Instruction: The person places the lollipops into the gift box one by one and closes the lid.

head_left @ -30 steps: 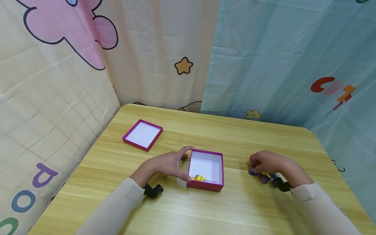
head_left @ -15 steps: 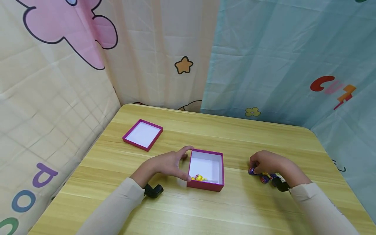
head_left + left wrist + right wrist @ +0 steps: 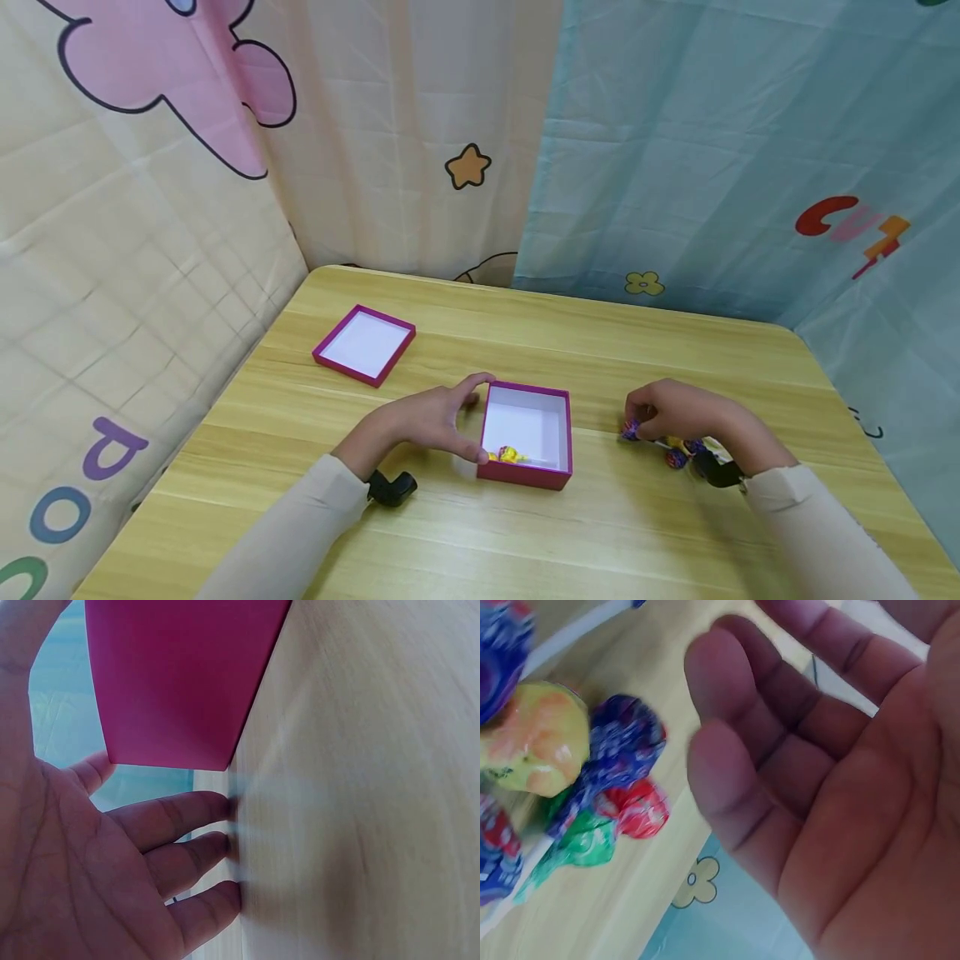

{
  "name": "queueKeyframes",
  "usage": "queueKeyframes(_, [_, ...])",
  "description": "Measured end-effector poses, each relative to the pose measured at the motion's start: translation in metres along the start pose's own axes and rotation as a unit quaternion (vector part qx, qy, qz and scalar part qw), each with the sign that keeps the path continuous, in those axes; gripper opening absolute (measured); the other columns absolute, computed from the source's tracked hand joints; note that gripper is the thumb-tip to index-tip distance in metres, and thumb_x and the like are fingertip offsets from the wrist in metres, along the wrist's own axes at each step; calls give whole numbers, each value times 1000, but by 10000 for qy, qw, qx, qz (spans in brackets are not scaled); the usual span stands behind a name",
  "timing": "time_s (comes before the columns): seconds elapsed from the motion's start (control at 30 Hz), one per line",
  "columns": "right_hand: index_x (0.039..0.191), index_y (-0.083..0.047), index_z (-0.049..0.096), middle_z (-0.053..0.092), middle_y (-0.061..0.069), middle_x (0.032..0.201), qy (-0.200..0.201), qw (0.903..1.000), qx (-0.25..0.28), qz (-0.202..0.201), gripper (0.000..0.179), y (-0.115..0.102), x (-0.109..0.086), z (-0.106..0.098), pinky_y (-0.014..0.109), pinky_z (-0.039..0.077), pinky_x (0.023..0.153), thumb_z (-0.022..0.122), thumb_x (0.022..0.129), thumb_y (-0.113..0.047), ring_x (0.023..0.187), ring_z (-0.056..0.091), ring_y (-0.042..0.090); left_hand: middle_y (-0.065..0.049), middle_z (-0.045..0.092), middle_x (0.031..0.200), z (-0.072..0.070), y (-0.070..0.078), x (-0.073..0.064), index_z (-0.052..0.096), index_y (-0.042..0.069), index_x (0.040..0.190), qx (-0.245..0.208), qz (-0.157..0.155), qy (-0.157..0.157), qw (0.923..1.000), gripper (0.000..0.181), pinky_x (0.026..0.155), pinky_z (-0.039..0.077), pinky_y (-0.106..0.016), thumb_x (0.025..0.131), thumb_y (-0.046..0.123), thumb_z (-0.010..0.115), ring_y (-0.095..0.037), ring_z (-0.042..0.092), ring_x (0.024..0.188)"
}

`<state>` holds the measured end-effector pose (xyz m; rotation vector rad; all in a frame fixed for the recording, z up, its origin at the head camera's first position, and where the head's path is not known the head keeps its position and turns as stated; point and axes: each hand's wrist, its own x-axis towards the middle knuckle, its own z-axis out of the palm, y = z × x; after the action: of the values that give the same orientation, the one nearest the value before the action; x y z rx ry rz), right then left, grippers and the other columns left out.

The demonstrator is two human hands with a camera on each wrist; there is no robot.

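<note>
My left hand (image 3: 427,417) holds the left side of a magenta box (image 3: 525,474), thumb at the near corner and index finger at the far corner. Its other fingers rest on the table in the left wrist view, beside the box wall (image 3: 176,682). Inside the box lie lollipops (image 3: 509,454) in yellow wrappers along the near wall. At the right, my right hand (image 3: 678,410) pinches a purple-wrapped lollipop (image 3: 629,430); its fingertips are partly hidden. Under and beside this hand are several more lollipops (image 3: 677,458), including a yellow one (image 3: 544,739) in the right wrist view.
The magenta lid (image 3: 363,342) lies upturned at the back left, white inside up. Wooden tabletop (image 3: 480,533) surrounds the box. Patterned curtains (image 3: 405,125) stand behind the table and at both sides.
My right hand has shifted slightly left, and the purple lollipop at its fingertips has moved left with it. The left hand and the box have stayed in place.
</note>
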<state>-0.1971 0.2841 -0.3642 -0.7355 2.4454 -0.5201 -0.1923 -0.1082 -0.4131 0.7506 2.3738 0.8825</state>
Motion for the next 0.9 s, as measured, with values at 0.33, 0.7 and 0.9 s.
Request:
queueKeyframes(0.33, [90, -17, 63, 58, -5, 79, 118, 9997, 175, -89, 12, -10, 7, -8, 28, 46, 64, 69, 87, -7, 73, 52, 14, -8, 41, 154, 0, 0, -1, 16, 35, 156, 6, -28, 8, 10000, 114, 112, 32, -46, 68, 64, 81, -22, 38, 140])
queueKeyframes(0.7, [92, -18, 59, 61, -6, 84, 297, 9989, 97, -349, 12, -26, 14, -16, 29, 48, 68, 70, 93, -17, 78, 55, 15, -8, 41, 153, 0, 0, -1, 16, 34, 156, 1, -37, 13, 10000, 114, 111, 33, -46, 68, 64, 81, -22, 39, 139])
queueKeyframes(0.9, [92, -19, 60, 63, -6, 85, 247, 9982, 121, -537, 11, -40, 20, -20, 29, 50, 66, 71, 93, -22, 78, 56, 16, -7, 40, 154, 0, 0, -1, 15, 34, 156, 69, -17, 13, 10000, 114, 113, 31, -45, 68, 66, 80, -21, 37, 141])
